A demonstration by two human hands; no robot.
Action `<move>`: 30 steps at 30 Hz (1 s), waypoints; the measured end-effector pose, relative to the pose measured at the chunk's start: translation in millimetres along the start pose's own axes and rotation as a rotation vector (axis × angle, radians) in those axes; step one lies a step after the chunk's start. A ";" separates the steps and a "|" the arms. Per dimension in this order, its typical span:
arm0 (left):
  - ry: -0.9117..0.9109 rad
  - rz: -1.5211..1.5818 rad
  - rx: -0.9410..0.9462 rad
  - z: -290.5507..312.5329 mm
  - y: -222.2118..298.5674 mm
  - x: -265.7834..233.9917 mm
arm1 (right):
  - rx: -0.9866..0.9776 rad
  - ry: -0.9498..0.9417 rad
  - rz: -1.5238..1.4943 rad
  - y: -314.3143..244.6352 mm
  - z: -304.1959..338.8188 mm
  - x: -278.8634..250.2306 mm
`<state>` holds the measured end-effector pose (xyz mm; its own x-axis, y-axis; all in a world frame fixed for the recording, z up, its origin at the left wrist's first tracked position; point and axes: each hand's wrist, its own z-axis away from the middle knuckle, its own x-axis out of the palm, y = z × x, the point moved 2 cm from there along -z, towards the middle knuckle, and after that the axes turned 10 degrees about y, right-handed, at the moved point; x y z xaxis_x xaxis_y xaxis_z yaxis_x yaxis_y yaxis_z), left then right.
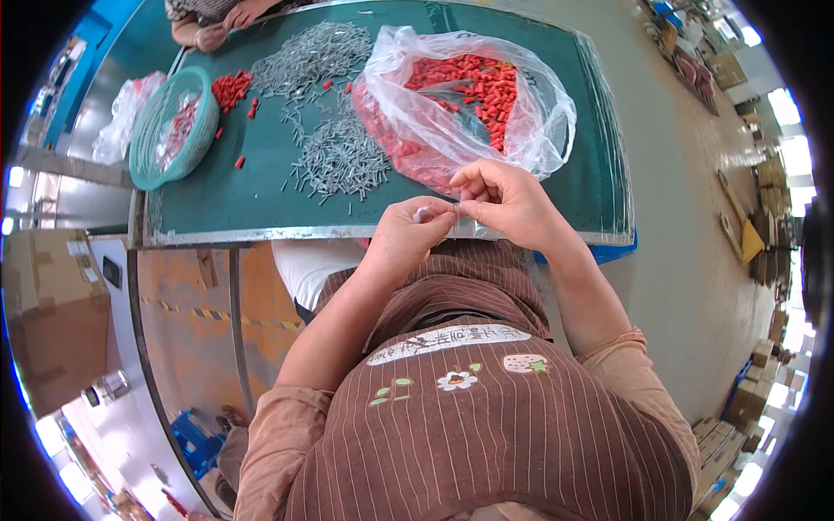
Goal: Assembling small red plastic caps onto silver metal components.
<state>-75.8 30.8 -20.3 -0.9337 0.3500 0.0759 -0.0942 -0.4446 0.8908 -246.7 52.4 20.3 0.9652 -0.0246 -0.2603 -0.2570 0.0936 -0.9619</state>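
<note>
My left hand [405,236] and my right hand [511,205] meet at the fingertips over the near edge of the table. Both are closed in a pinch, around something too small to make out. A small whitish bit [422,214] shows at the left fingers; its kind is unclear. Just beyond my right hand sits a clear plastic bag [543,122], its mouth spread wide, full of small red caps [497,97]. Left of the bag lies a loose pile of short grey metal pins [343,161], with a larger pile [317,54] behind it.
A green mesh basket [207,130] holding a plastic bag with red pieces stands at the table's left. Loose red caps [231,89] lie beside it. Across the green table [252,195], another person's hands [224,26] are at work. A metal rim [261,234] borders the near edge.
</note>
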 end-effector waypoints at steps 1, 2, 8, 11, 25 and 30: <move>0.013 0.011 -0.002 2.7 0.1 -4.1 | 0.000 -0.016 0.004 -1.0 -1.0 4.8; 0.021 0.024 -0.031 5.7 1.0 -7.0 | -0.007 -0.020 0.003 -1.4 -1.9 8.8; 0.065 0.109 -0.068 14.3 -9.3 -14.7 | -0.016 -0.063 0.030 2.9 -4.0 23.3; 0.136 0.074 0.019 10.9 -20.2 -22.6 | -0.248 0.063 0.236 -2.9 -5.1 30.9; 0.440 -0.432 0.494 22.0 -33.6 -37.4 | -0.113 -0.101 0.372 5.0 -7.8 65.5; 0.490 -0.407 0.480 27.8 -40.3 -37.9 | -0.083 -0.120 0.265 8.8 -3.2 67.1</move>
<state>-27.0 58.4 -46.6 -0.9139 -0.0436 -0.4036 -0.4059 0.0828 0.9101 -184.3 48.4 -5.9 0.8614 0.1085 -0.4962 -0.4991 -0.0008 -0.8665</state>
